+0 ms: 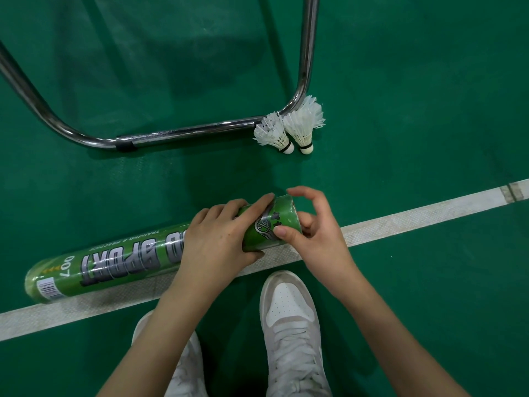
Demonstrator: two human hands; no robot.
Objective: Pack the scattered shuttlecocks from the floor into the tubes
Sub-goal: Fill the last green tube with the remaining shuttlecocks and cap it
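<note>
A long green shuttlecock tube (114, 263) lies on its side along the white court line. My left hand (220, 236) grips the tube near its right end, fingers wrapped over the top. My right hand (315, 227) holds that right end, thumb pressed on the side and fingers curled over the rim; the tube's opening is hidden. Two white feather shuttlecocks (289, 127) lie side by side on the green floor beyond the tube, cork ends toward me, feathers against a metal frame.
A bent chrome tube frame (183, 131) rests on the floor beyond the tube, its right leg rising at the shuttlecocks. A white court line (415, 217) runs diagonally under the tube. My two white shoes (289, 319) stand just behind it.
</note>
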